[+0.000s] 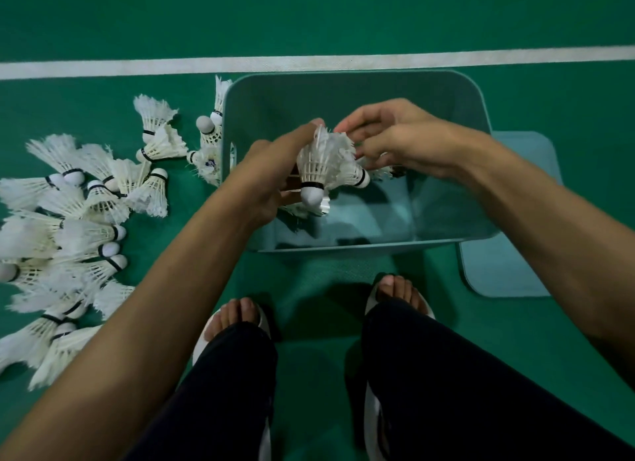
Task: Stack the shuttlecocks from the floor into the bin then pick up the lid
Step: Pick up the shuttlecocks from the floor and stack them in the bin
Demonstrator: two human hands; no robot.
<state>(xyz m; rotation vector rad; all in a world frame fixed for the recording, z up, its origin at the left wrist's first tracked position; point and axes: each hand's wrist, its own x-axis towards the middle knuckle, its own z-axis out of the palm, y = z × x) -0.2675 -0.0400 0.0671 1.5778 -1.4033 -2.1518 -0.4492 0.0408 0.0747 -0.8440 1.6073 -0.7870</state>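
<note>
Two shuttlecocks (323, 165) gripped, left hand (271, 185), right hand (398, 140)

Lighting is dim and even, with soft dark shadows pooled inside the bin (360, 96). Wide-angle distortion bows the white court line (309, 63). The shuttlecocks (68, 237) at the left edge are blurred and slightly overexposed.

Green court floor (309, 20) fills view, fine textured surface. White line (309, 62) runs L to R across far part. Near centre: 2 feet in white sandals (200, 342), L foot (237, 314), R foot (398, 292), toes pointing far. Dark trousers (446, 392) cover both legs at near edge.
</note>
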